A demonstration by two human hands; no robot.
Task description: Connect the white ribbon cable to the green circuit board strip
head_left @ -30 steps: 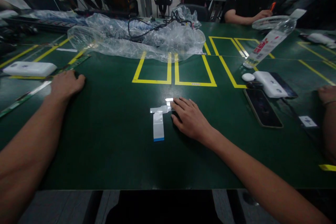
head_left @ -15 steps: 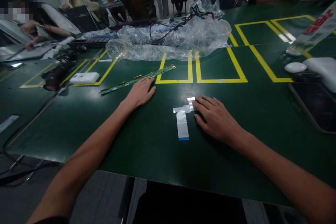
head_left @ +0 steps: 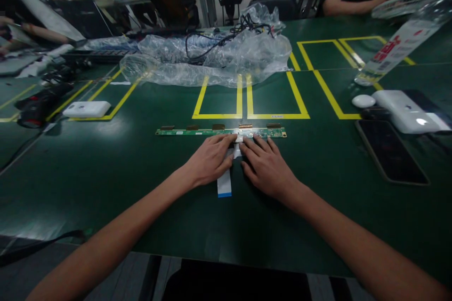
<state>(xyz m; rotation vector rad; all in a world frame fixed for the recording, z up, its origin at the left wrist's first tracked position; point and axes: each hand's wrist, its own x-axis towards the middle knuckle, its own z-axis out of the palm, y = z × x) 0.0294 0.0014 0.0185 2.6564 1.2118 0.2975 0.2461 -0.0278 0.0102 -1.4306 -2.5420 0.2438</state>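
A long, narrow green circuit board (head_left: 208, 132) lies crosswise on the green table, with brown tabs along its far edge. A white flat ribbon cable (head_left: 224, 185) with a blue end runs from near the board's middle toward me. My left hand (head_left: 213, 159) lies over part of the cable, fingers stretched to the board's near edge and thumb apart. Facing it, my right hand (head_left: 266, 164) has its fingers spread, their tips by the clear tape (head_left: 238, 151) and the board. Between the fingertips, the cable's far end is mostly hidden.
Behind the board are yellow tape outlines and crumpled clear plastic (head_left: 212, 59) with black cables. A phone (head_left: 391, 150), a white case (head_left: 404, 110) and a leaning bottle (head_left: 395, 51) are at right. Left stands a white box (head_left: 87, 109). Other people sit beyond.
The circuit board has gone from slanted at left to straight across in front of the ribbon cable. My left hand has moved right, to the cable, close beside my right hand. The view has shifted.
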